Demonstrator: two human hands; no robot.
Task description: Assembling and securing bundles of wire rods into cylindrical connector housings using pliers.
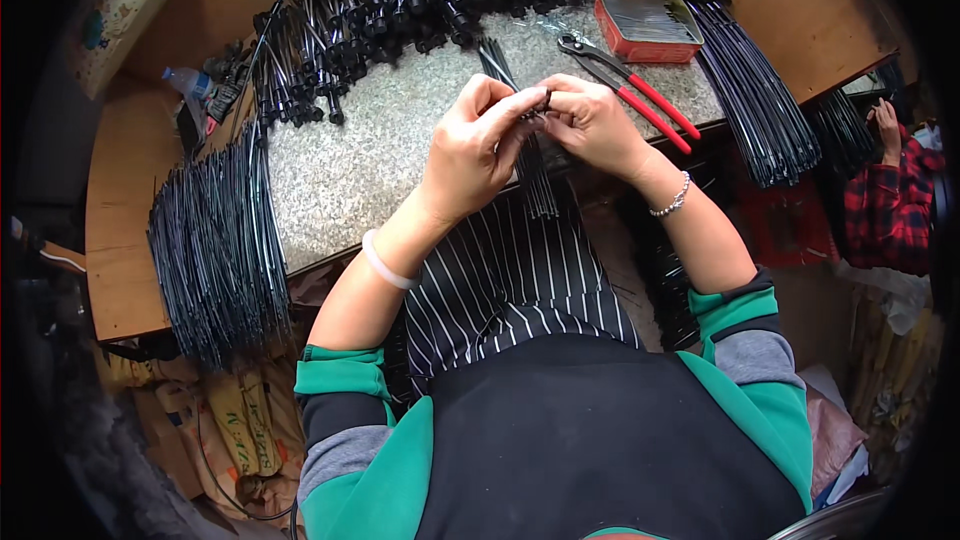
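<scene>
Near edge of speckled grey, stone-like surface [350, 165]: bare left hand [474, 145] and bare right hand [598, 122], fingertips nearly together, pinch a small dark piece [533, 113], shape and material unclear, probably light, stiff, slick, best held by its ends.

Clear bottle [187, 81] at left; sacks [240, 424] lower left.

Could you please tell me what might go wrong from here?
The dark piece, pinched between left hand and right hand, is small and might slip. The rods beneath overhang the table, so a bump could tip them off. The pliers lie near the right hand and might get knocked.
</scene>
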